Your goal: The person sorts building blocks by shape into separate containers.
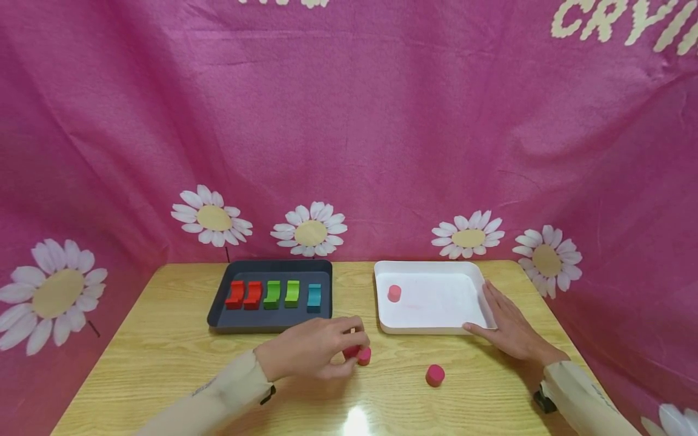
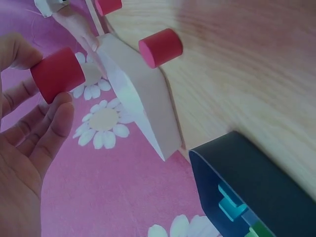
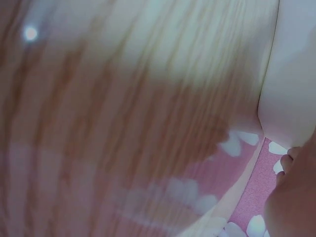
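My left hand [image 1: 313, 348] pinches a red cylinder block [image 2: 58, 74] between thumb and fingertips, over the wooden table in front of the trays. Close beside it a second red cylinder [image 1: 364, 356] sits on the table, partly covered by the fingers in the head view. A third red cylinder [image 1: 435, 375] stands farther right on the tabletop. My right hand [image 1: 512, 324] rests against the right front corner of the white tray [image 1: 442, 306], fingers straight along its side and thumb at the front edge. Inside that tray, towards the left, lies one more pinkish-red cylinder [image 1: 394, 293].
At the left a dark tray [image 1: 248, 322] holds a row of notched blocks: two red blocks [image 1: 253, 295], two green blocks [image 1: 272, 295] and one blue block [image 1: 314, 298]. A pink cloth [image 1: 349, 139] with daisies hangs behind the wooden table [image 1: 180, 375].
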A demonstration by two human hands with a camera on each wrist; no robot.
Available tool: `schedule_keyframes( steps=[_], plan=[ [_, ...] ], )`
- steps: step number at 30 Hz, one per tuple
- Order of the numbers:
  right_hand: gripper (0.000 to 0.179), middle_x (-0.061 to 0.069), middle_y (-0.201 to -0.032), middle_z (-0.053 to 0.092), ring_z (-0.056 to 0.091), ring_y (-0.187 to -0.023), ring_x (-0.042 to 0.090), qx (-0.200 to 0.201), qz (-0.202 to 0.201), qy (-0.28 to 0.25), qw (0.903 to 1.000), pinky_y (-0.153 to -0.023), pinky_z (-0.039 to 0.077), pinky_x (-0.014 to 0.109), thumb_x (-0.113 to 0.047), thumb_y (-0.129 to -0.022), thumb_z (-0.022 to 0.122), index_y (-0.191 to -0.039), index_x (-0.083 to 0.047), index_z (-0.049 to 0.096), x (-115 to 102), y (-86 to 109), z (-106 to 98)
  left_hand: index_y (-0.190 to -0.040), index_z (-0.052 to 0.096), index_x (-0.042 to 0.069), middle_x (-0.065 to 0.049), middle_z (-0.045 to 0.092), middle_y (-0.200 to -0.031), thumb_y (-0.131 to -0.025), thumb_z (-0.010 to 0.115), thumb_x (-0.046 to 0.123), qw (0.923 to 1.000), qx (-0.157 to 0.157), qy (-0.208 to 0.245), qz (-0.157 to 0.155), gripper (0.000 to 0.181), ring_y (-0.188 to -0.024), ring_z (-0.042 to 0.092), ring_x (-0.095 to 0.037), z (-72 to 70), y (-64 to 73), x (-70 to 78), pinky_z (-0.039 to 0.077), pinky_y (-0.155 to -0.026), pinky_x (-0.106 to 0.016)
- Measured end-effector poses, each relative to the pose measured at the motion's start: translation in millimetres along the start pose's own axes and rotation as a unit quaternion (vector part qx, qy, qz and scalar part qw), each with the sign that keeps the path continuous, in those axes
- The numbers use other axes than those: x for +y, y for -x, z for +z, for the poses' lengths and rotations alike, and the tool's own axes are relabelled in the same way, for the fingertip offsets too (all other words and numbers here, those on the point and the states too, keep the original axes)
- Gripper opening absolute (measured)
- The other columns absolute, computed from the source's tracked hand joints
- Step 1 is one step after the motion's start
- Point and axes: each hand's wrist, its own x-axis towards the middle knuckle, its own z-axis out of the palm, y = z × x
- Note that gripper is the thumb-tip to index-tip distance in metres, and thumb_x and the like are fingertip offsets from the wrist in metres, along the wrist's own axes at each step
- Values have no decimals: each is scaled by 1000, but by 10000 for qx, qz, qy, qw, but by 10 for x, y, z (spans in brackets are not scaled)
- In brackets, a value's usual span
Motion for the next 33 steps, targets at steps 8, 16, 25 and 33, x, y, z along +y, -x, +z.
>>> schedule_keyframes(
  steps=[8, 16, 25, 33],
  plan=[
    [115, 24, -178, 5, 15, -159, 54, 15, -32, -66, 10000, -125, 15, 74, -56, -97, 72, -170, 2, 5, 1, 20, 7, -120, 70, 18, 2, 60, -111, -99, 73, 26, 9989, 327, -314, 124, 23, -85, 54, -1, -16, -298, -113, 45, -71, -5],
    [117, 26, -178, 6, 15, -159, 54, -6, 4, -49, 10000, -124, 15, 75, -58, -97, 71, -170, 3, 5, -13, 21, 7, -117, 68, 19, 3, 60, -113, -99, 69, 27, 9972, 365, -622, 180, 20, -81, 54, -2, -36, -649, -188, 44, -68, -7],
    [117, 25, -178, 6, 14, -159, 54, -2, 6, -83, 10000, -124, 15, 75, -58, -96, 72, -171, 2, 4, -30, 33, -3, -113, 66, 17, 5, 57, -105, -100, 66, 24, 9994, 280, -204, 28, 15, -80, 53, -2, -4, -987, -287, 45, -68, -12],
    [118, 24, -178, 6, 14, -159, 53, -25, 96, -38, 9999, -125, 15, 75, -59, -96, 72, -171, 0, 3, -42, 60, -2, -113, 66, 18, 4, 56, -105, -99, 66, 23, 9997, 163, -143, -135, 16, -76, 54, -3, 86, -1255, -359, 44, -63, -14]
  ],
)
